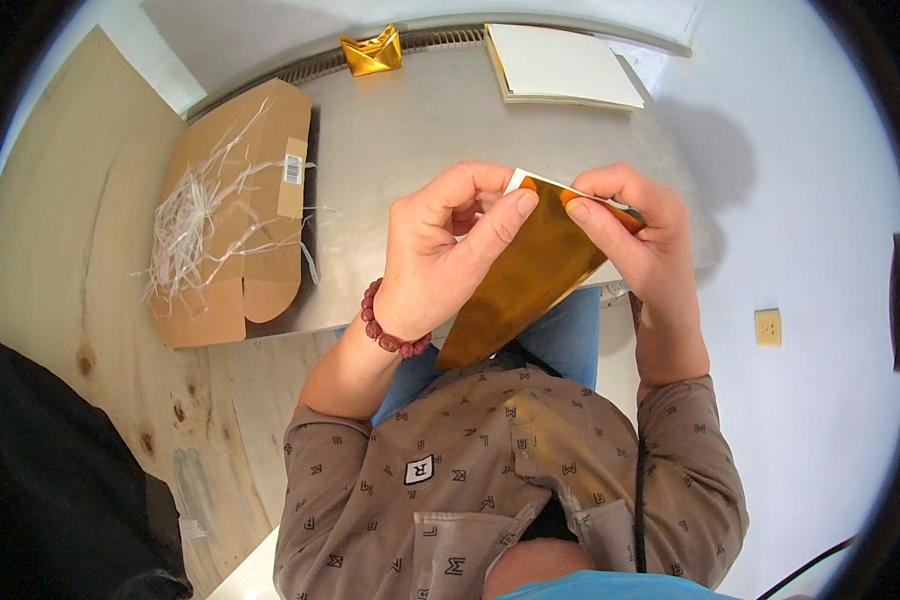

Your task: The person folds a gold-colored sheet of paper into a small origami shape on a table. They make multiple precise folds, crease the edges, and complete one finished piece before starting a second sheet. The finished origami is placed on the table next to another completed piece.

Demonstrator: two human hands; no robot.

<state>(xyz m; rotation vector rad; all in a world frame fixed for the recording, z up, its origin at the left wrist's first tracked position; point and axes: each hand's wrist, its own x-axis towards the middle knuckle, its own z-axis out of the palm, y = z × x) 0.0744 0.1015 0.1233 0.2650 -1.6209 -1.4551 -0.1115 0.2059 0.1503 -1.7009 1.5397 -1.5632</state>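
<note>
A sheet of shiny gold foil paper (535, 270) with a white back hangs between my two hands over the near edge of the table. My left hand (460, 230) pinches its upper left corner between thumb and fingers. Further right along the same top edge, my right hand (640, 225) grips the paper, thumb on the gold side and fingers behind. A white strip shows along that top edge. The lower end of the sheet tapers toward my lap. Fingers behind the paper are partly hidden.
A folded gold paper piece (372, 52) stands at the table's far edge. Right of it lies a stack of white sheets (565, 66). On the left, a flattened cardboard box (270, 255) bears tangled clear plastic strips (195, 215). The metal table (370, 140) meets a white wall on the right.
</note>
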